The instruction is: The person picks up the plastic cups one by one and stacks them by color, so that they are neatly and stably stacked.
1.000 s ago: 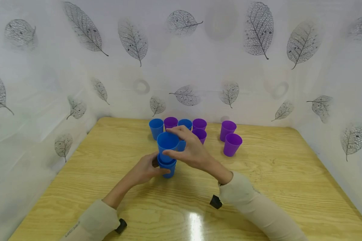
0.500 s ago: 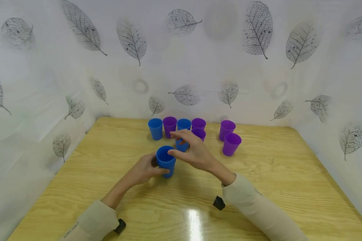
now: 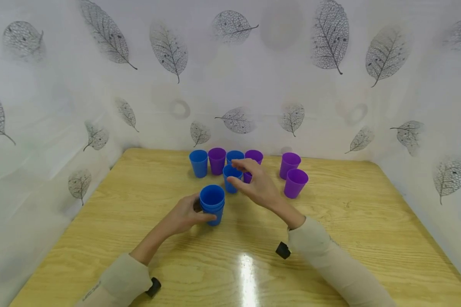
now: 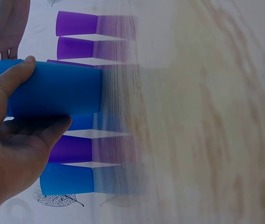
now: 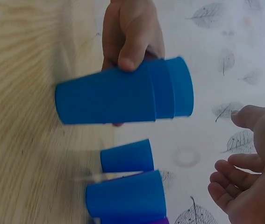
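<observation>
My left hand [image 3: 188, 216] grips a stack of three nested blue cups [image 3: 212, 204], thumb on one side and fingers round the other. Their stepped rims show in the right wrist view, where the stack [image 5: 109, 98] stands with its base at the table. To the right of it my right hand [image 3: 257, 184] is held in the air with fingers and thumb spread, nothing between them. It overlaps a single blue cup [image 3: 230, 184] in the head view, its thumb and fingertips close over that cup's rim. In the left wrist view, my left thumb lies along the stack [image 4: 57, 88].
Behind stand a blue cup [image 3: 198, 164], a purple cup [image 3: 217, 163], another blue cup [image 3: 235, 156] and purple ones partly hidden by my right hand. Two more purple cups [image 3: 295, 185] stand farther right. A leaf-printed curtain [image 3: 157, 128] borders the wooden table [image 3: 138, 187].
The right hand lowered a blue cup into the stack in the left hand, let go, and moved right and back towards the single blue cup. The left hand stayed in place.
</observation>
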Demonstrator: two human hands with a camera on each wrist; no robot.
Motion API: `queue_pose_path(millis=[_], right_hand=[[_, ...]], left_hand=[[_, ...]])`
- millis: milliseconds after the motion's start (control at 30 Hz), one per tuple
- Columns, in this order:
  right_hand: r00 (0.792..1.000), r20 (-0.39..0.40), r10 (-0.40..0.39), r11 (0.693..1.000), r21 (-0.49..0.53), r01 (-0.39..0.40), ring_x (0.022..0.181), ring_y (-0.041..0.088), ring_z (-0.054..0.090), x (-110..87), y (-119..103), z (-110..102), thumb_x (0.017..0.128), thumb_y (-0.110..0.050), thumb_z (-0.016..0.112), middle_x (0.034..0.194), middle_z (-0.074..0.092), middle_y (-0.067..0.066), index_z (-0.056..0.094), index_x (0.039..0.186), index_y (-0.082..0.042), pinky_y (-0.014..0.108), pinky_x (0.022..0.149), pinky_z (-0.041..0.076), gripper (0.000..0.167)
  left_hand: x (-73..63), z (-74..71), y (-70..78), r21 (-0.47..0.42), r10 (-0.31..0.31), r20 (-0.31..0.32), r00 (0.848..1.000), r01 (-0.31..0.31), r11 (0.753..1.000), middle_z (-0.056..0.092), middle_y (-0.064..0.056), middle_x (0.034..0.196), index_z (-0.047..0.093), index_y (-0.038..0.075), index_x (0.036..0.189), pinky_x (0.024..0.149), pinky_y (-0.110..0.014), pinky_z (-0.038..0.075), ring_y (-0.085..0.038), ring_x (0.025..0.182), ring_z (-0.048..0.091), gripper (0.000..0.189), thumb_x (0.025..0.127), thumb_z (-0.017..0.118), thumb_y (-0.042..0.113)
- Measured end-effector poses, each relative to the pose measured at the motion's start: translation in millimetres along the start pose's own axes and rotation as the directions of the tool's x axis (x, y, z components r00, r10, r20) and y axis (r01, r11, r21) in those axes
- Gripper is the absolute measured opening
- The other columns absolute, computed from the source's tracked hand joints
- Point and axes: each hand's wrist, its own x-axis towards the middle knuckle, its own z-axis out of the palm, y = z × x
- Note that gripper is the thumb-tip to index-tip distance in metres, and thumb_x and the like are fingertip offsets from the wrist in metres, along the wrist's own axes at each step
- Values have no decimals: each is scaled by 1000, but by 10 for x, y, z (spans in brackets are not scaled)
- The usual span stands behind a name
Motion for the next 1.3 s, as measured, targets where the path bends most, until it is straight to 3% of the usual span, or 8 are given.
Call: queue_pose_path(millis=[233,633,1067,1300], right_hand=[[997,-3,76,988,-136,-76,120,37,62,40,238,-50,93,-16,78,128,66,23,61,134,10,49,104,52,52],[997,58,60,958,-283,-41,127,44,54,119,450,6,92,-21,80,131,63,28,60,133,13,54,112,42,57],[995,81,64,900,-435,-22,124,42,53,142,548,109,91,-35,82,130,64,28,63,129,11,52,108,46,63],[996,81,36,892,-452,4,118,40,54,144,582,158,89,-38,83,124,67,26,67,125,11,51,104,48,63]], left_hand=[[2,-4,20,12,-29,-1,1000,29,1000,63,-20,136,53,-5,143,108,-53,48,-38,128,60,63,93,81,20],[-10,-14,18,21,-53,-16,998,53,998,64,-19,135,53,-4,143,108,-52,49,-37,126,61,64,92,82,21],[3,0,10,16,-65,-11,998,65,998,63,-19,137,51,-4,145,108,-52,49,-37,127,60,65,92,81,22],[5,6,-9,12,-53,-8,999,53,999,62,-20,138,51,-5,145,108,-52,49,-38,129,59,66,92,81,22]])
